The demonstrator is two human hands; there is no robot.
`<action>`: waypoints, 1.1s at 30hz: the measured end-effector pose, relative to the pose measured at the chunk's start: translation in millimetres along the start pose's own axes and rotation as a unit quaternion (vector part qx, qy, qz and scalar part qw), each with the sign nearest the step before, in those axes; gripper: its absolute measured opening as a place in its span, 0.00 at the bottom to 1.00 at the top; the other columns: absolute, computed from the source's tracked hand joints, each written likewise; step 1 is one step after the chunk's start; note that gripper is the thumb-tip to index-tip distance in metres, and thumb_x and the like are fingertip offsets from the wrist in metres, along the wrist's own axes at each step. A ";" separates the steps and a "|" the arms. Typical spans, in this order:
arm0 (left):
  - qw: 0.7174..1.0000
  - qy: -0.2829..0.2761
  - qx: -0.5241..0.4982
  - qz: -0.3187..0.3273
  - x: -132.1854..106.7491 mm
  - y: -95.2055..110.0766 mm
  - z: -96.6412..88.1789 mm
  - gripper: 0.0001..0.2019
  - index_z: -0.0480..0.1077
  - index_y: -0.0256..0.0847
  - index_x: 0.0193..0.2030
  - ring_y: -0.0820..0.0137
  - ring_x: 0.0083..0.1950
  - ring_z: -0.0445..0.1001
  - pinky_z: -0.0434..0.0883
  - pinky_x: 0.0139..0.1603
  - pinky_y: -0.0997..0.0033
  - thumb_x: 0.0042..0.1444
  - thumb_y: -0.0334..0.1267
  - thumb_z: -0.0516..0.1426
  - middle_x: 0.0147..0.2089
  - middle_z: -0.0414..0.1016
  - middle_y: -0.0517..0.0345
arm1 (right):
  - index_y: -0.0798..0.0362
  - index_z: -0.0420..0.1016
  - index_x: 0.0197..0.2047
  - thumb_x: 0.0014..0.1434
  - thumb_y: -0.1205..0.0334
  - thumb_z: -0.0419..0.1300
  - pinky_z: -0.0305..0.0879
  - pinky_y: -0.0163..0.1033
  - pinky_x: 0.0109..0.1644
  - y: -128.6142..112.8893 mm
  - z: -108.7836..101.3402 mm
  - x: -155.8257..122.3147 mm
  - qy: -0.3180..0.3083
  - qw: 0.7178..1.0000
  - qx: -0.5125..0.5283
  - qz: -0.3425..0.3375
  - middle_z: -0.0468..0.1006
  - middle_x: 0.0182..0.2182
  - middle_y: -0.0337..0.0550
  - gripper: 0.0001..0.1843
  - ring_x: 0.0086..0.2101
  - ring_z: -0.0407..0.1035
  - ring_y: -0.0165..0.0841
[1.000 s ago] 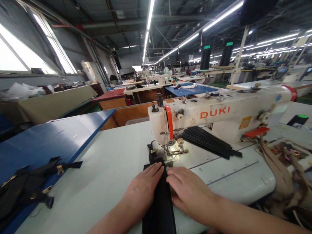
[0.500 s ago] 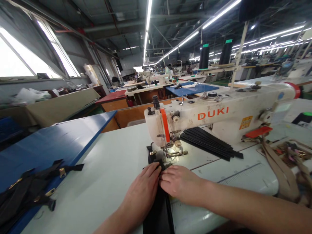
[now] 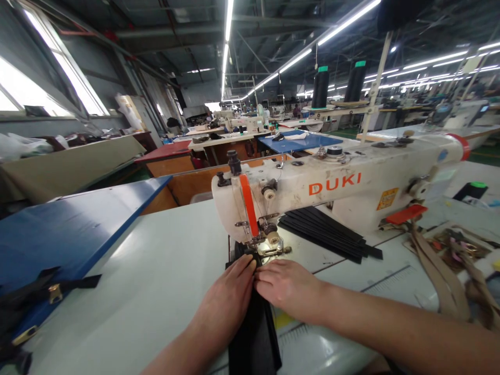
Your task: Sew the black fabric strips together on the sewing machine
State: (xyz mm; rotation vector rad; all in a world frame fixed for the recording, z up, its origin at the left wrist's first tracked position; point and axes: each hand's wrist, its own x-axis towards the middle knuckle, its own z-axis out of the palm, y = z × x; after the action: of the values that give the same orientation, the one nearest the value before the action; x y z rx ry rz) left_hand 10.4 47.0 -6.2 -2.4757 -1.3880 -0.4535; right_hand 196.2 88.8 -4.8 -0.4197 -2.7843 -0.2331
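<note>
A long black fabric strip (image 3: pixel 250 338) runs from the front edge of the table up to the needle area of a white sewing machine (image 3: pixel 289 179). My left hand (image 3: pixel 224 294) lies on the strip, its fingers together and pressing it near the presser foot. Close beside it, my right hand (image 3: pixel 287 284) grips the strip's right edge with bent fingers. Both sets of fingertips nearly meet just in front of the foot. The needle and the strip's far end are mostly hidden behind the machine head and my fingers.
A fan of black strips (image 3: pixel 324 232) lies under the machine arm. Black straps with gold-coloured metal fittings (image 3: pixel 55 293) rest at the left, on the blue table (image 3: pixel 78 229). On the right are tan straps (image 3: pixel 439 276) and a tray of small parts (image 3: pixel 441 237).
The gold-coloured fitting seen by the presser foot is no longer visible, and black material now lies flatter there. My hands stay close together on the strip. The whole view has shifted a little.
</note>
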 end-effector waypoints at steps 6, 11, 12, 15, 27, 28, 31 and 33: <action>1.000 -0.004 -0.007 0.000 3.0 -1.4 0.3 0.17 0.72 0.31 0.52 0.63 0.55 0.74 0.72 0.56 0.64 0.63 0.28 0.46 0.53 0.76 0.43 | 0.57 0.73 0.40 0.65 0.68 0.54 0.64 0.41 0.53 2.8 -1.5 0.7 -0.010 1.000 0.019 0.009 0.77 0.42 0.47 0.06 0.44 0.69 0.37; 1.000 -0.006 -0.009 0.001 3.3 -1.8 -0.4 0.17 0.72 0.33 0.52 0.63 0.56 0.74 0.73 0.56 0.63 0.62 0.28 0.47 0.53 0.76 0.45 | 0.57 0.73 0.40 0.66 0.67 0.54 0.65 0.42 0.52 3.7 -1.0 0.2 -0.010 1.000 0.025 0.013 0.77 0.41 0.47 0.07 0.43 0.70 0.36; 1.000 -0.006 -0.009 0.001 3.6 -2.3 -0.2 0.17 0.72 0.34 0.52 0.63 0.56 0.74 0.73 0.56 0.62 0.62 0.28 0.47 0.53 0.76 0.45 | 0.57 0.73 0.40 0.66 0.67 0.54 0.65 0.42 0.53 4.1 -0.2 0.2 -0.009 1.000 0.028 0.012 0.77 0.41 0.47 0.07 0.43 0.70 0.36; 1.000 -0.007 -0.005 0.002 5.3 -3.9 1.3 0.17 0.72 0.34 0.52 0.63 0.56 0.74 0.72 0.56 0.62 0.62 0.28 0.47 0.53 0.76 0.46 | 0.57 0.74 0.41 0.66 0.68 0.54 0.64 0.42 0.54 5.7 2.5 0.5 -0.002 0.999 0.039 0.014 0.78 0.43 0.48 0.07 0.45 0.70 0.37; 0.994 -0.023 -0.012 0.103 -50.5 57.3 -51.6 0.18 0.69 0.34 0.57 0.62 0.61 0.69 0.70 0.58 0.67 0.64 0.36 0.51 0.59 0.72 0.48 | 0.57 0.74 0.50 0.62 0.72 0.55 0.63 0.40 0.57 -30.0 -20.2 -48.0 0.036 0.984 0.136 0.105 0.76 0.50 0.45 0.14 0.50 0.68 0.35; 0.992 -0.022 -0.010 0.121 -55.9 61.0 -53.9 0.17 0.69 0.34 0.57 0.62 0.61 0.69 0.70 0.58 0.69 0.63 0.36 0.52 0.58 0.73 0.49 | 0.56 0.74 0.50 0.62 0.71 0.55 0.62 0.40 0.57 -34.7 -22.6 -53.6 0.041 0.981 0.152 0.110 0.76 0.49 0.45 0.14 0.50 0.68 0.35; 0.988 0.006 -0.001 0.153 -67.0 63.5 -49.7 0.16 0.70 0.34 0.55 0.63 0.59 0.72 0.72 0.55 0.71 0.63 0.35 0.52 0.56 0.75 0.50 | 0.57 0.75 0.48 0.63 0.70 0.54 0.61 0.40 0.58 -45.0 -29.7 -65.8 0.052 0.975 0.186 0.108 0.76 0.48 0.46 0.13 0.49 0.68 0.35; 0.984 0.034 0.000 0.173 -71.5 61.6 -43.5 0.15 0.71 0.36 0.55 0.64 0.59 0.72 0.72 0.54 0.72 0.64 0.32 0.50 0.55 0.76 0.51 | 0.57 0.76 0.47 0.63 0.70 0.53 0.61 0.39 0.58 -48.6 -34.0 -70.9 0.060 0.972 0.205 0.100 0.76 0.47 0.47 0.13 0.49 0.67 0.35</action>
State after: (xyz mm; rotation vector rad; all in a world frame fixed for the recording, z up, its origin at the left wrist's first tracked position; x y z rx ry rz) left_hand 21.9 -56.0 0.7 -2.6006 -0.9045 -0.4537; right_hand 255.0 17.6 -1.9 -0.5515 -2.5543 0.3476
